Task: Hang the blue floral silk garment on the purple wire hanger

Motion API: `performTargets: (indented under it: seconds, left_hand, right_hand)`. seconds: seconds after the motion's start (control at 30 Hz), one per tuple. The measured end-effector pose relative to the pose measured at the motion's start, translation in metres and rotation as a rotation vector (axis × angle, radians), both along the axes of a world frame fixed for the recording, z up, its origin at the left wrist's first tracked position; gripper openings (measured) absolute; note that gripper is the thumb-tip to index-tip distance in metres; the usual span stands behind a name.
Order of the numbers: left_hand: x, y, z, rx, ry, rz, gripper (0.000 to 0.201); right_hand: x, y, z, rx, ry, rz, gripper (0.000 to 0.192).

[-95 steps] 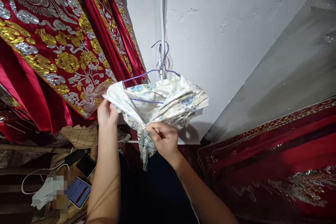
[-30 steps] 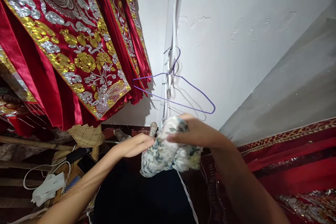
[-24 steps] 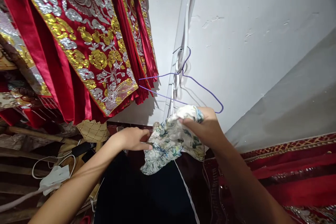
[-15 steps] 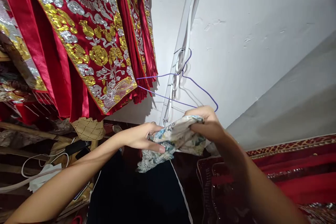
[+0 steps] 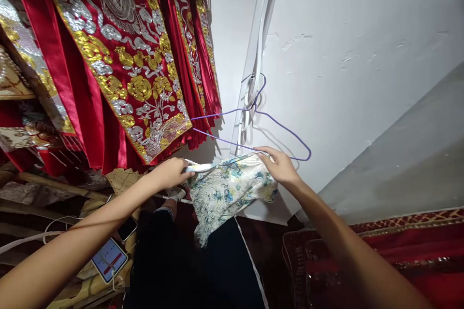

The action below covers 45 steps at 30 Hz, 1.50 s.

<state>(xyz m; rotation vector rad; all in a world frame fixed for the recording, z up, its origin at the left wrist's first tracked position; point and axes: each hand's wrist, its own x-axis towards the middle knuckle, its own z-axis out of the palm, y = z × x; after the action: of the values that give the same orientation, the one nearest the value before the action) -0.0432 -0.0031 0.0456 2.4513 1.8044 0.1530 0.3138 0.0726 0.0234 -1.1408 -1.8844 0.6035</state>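
At the far left I have the red embroidered robes (image 5: pixel 119 58) hanging, their gold and silver hems close to my work, so I'd keep the cloth from brushing them. My left hand (image 5: pixel 170 174) pinches one end of the floral garment's (image 5: pixel 226 188) top edge, fingers closed on the hem. The garment is stretched between my two hands, its body drooping below, just under the purple wire hanger (image 5: pixel 253 128) that hangs from a hook on the white wall (image 5: pixel 344 58). My right hand (image 5: pixel 279 166) grips the other end, fingers closed on the fabric, right beneath the hanger's bottom bar. To do this well I judge I should keep that edge taut and level, holding both corners evenly so the slippery cloth doesn't bunch.
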Motion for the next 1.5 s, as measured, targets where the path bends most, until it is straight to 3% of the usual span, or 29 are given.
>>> performTargets:
  seconds: [0.23,0.4,0.5,0.7,0.77,0.87,1.03,1.17,1.4,1.5]
  left_hand:
    - [0.037,0.012,0.028,0.147,-0.025,0.064,0.027]
    - [0.063,0.021,0.048,0.335,0.0,0.113,0.029]
    - [0.069,0.026,0.05,0.284,0.028,0.146,0.032]
    - [0.051,0.051,0.043,-0.11,-0.102,0.072,0.043]
    - [0.044,0.058,0.043,-0.178,-0.137,0.073,0.046]
    - [0.041,0.062,0.044,-0.068,-0.186,0.103,0.037]
    - [0.043,0.048,0.042,0.219,-0.182,0.021,0.02]
    - [0.038,0.031,0.046,0.189,-0.199,-0.026,0.017]
    - [0.015,0.009,0.083,-0.002,-0.114,0.018,0.013]
    - [0.013,0.0,0.093,0.1,-0.114,0.008,0.014]
  right_hand:
    - [0.046,-0.019,0.028,0.074,-0.099,-0.169,0.031]
    - [0.057,-0.034,0.049,0.066,-0.079,-0.201,0.032]
    - [0.058,-0.039,0.05,0.075,-0.049,-0.223,0.031]
    - [0.057,-0.045,0.044,0.024,-0.055,-0.226,0.028]
    - [0.053,-0.045,0.042,0.018,-0.035,-0.2,0.026]
    - [0.049,-0.044,0.041,-0.027,-0.013,-0.181,0.026]
    - [0.052,-0.045,0.042,-0.037,-0.029,-0.159,0.027]
    - [0.054,-0.048,0.046,-0.012,-0.09,-0.162,0.028]
    - [0.046,-0.047,0.052,-0.072,-0.109,-0.142,0.031]
    - [0.046,-0.043,0.05,-0.089,-0.087,-0.086,0.033]
